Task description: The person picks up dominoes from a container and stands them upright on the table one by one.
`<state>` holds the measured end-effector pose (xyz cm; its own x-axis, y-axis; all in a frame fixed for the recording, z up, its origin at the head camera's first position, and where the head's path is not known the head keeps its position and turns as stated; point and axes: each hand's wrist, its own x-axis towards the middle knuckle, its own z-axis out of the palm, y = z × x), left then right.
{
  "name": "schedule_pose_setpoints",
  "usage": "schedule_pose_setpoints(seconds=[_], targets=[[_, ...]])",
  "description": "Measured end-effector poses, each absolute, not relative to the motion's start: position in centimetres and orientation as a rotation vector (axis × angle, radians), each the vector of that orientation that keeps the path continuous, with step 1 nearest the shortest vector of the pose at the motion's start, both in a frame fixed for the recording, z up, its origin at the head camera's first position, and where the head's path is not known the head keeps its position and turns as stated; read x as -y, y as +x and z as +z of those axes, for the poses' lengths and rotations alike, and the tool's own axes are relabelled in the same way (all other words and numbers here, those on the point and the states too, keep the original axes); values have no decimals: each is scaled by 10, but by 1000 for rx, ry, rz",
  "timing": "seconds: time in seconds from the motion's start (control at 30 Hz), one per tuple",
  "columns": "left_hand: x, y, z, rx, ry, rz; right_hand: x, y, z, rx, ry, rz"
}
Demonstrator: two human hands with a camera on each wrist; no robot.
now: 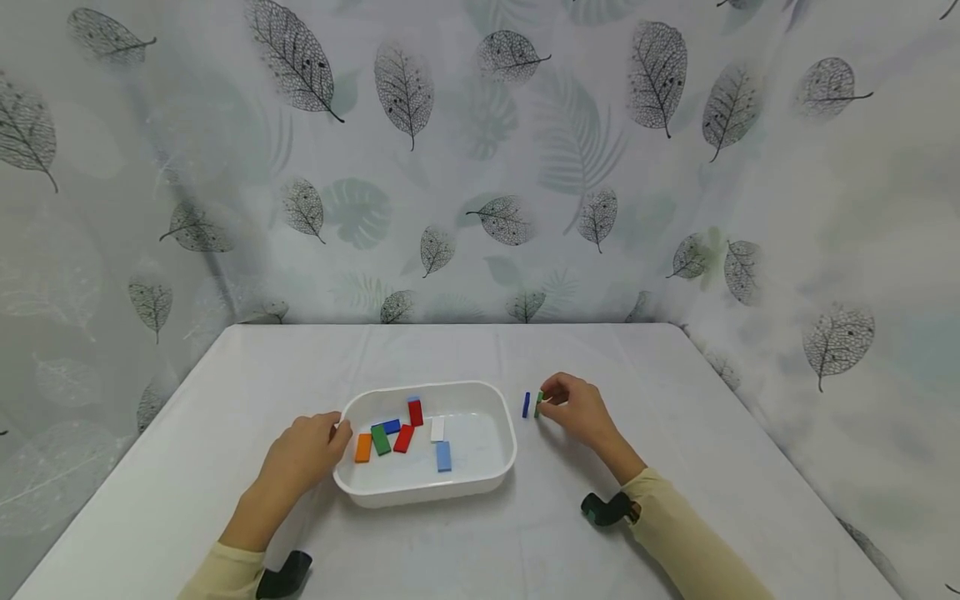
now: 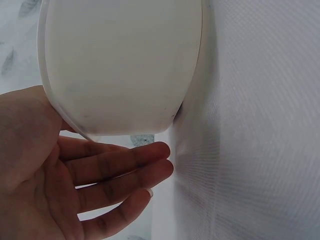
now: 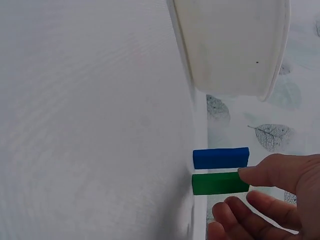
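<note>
My left hand is at the left end of a white plastic tray, its thumb over the rim and its other fingers loosely bent outside the wall. To the tray's right, my right hand pinches a green block near its top, between thumb and index finger. That block stands upright on the table, with a blue block standing parallel beside it, a narrow gap between them. Inside the tray lie a orange block, another green block, a white block and a light blue block.
Also in the tray are two red blocks and a dark blue block. A white cloth covers the table. Leaf-patterned curtain fabric rises behind and on both sides. Dark wrist devices sit below both sleeves.
</note>
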<state>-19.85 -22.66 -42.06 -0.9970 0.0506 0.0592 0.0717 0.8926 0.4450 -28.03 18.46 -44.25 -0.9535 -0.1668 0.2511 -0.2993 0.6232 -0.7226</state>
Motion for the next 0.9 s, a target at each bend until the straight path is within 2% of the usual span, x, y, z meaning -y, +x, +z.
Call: schedule_pose_setpoints(seconds=[0.33,0.9], targets=[[227,-198,-420,3017,-92,-712,-171,-273,-425,2488,445,1093],[228,-200,-421,3017,-108,-701,-105,-262,-395,2436,729,990]])
